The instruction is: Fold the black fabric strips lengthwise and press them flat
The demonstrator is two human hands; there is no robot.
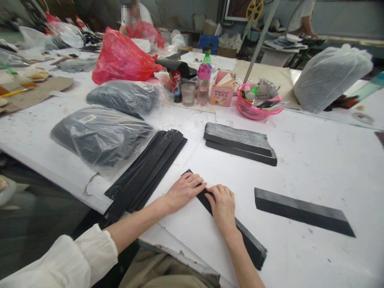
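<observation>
A long black strip [251, 245] lies slantwise on the table in front of me, with a greyish band along one long edge. My left hand [185, 191] curves its fingers over the strip's far end. Close beside it, my right hand [222, 205] has thumb and fingertips bent onto the strip, gripping its edge; the fingers hide the part between. A loose pile of black strips [153, 168] lies to the left of my hands. Farther back sits a stack of black strips with grey tops [240, 140]. Another neat black stack [303, 212] rests on the right.
Clear plastic bags of dark goods [102, 134] lie at left. A red bag [120, 60], a pink bottle [204, 84], a pink box [223, 90] and a pink basket [259, 114] stand behind. A whitish bag [333, 78] is at right. Two people are in the background.
</observation>
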